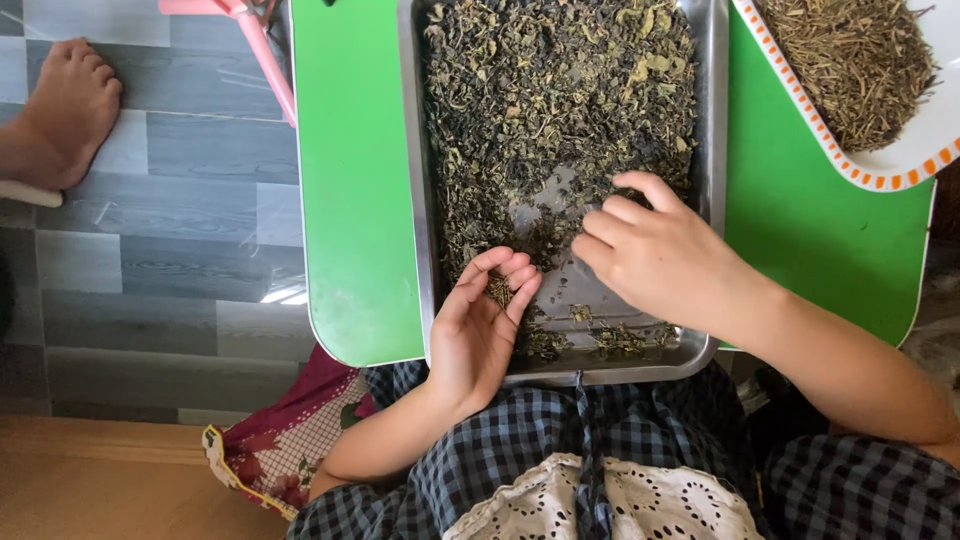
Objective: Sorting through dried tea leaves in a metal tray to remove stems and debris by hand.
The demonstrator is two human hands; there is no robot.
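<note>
A steel tray (414, 200) full of dried, crumbled green leaves (540, 90) is set on a green counter (345, 180), its near edge drawn up to the lap so that both hands can work inside it without stretching. The left hand (478, 330) is held palm up over the tray's near left corner, fingers curled into a shallow cup, and a small pinch of thin stems (499, 290) is kept in that hollow, apparently as a holding place. The right hand (655, 255) is laid palm down over the tray's near right part, fingers bent and pressed toward the edge of the leaf heap; whether anything is pinched under them cannot be told. Bare metal is exposed at the tray's near middle. Beyond the tray's far right corner, a white plate with an orange-marked rim (850, 170) is loaded with stems alone. Left of the tray, off the counter, a bare foot (60, 110) is rested on the grey floor.
</note>
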